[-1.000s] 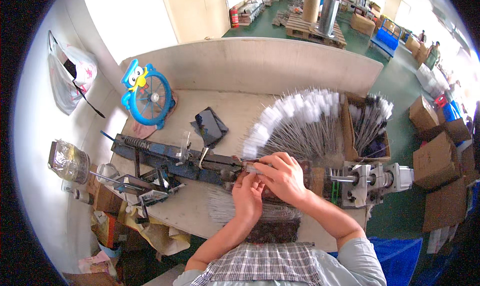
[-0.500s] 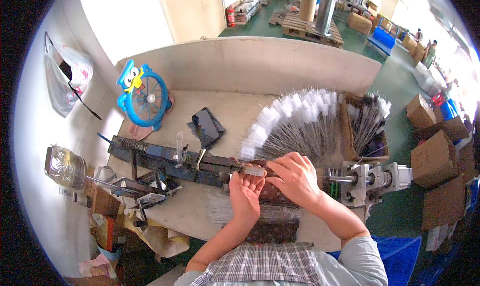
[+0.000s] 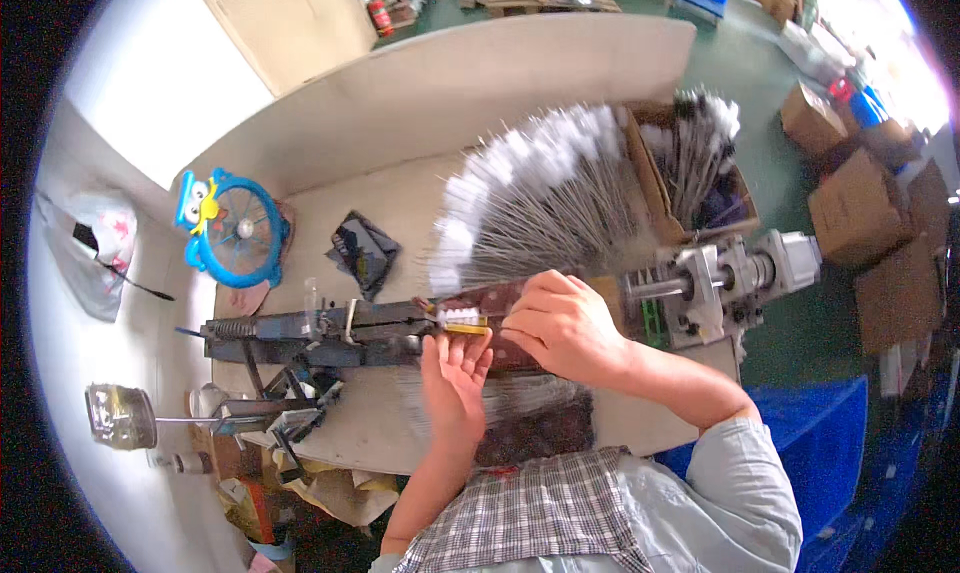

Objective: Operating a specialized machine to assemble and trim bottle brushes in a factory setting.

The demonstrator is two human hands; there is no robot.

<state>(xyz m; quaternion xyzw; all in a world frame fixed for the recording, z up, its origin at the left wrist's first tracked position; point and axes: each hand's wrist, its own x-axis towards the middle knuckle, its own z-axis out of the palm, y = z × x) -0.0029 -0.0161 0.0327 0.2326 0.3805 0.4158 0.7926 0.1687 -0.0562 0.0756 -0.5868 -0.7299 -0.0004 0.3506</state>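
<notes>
A small white bristle head with a yellow strip along its near side sits at the right end of a long dark bench mechanism. Just below it is my left hand, palm up, fingers stretched apart, their tips at the yellow strip. To the right, my right hand hangs over a dark red patterned surface, its fingers pinched together; what they hold, if anything, is hidden. Behind the hands, many wire-handled brushes with white bristle tips lie fanned out on the table.
A cardboard box of similar brushes stands at the back right, near a metal shaft-and-motor unit. A blue cartoon fan and a dark plastic packet are at the left. A low board edges the table's far side.
The whole view has shifted and turned. My right hand has drawn away rightward from the bristle head and closed into a pinch. White bristles and the yellow strip now show above my left fingers.
</notes>
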